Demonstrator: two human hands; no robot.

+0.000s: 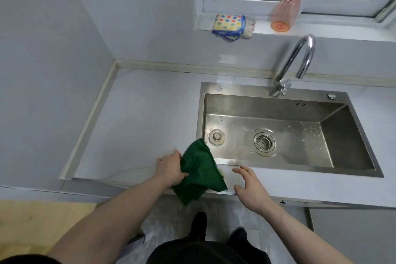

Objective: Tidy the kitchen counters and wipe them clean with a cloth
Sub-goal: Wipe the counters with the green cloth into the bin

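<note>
My left hand grips a dark green cloth at the front edge of the pale counter, just left of the sink's near left corner. The cloth hangs crumpled, partly over the counter edge. My right hand hovers to the right of the cloth with fingers spread and relaxed, holding nothing, above the narrow counter strip in front of the steel sink.
The sink holds a drain strainer and a plug; a chrome tap rises behind it. On the window sill sit a spotted cloth and an orange spray bottle. Walls close the counter at left and back.
</note>
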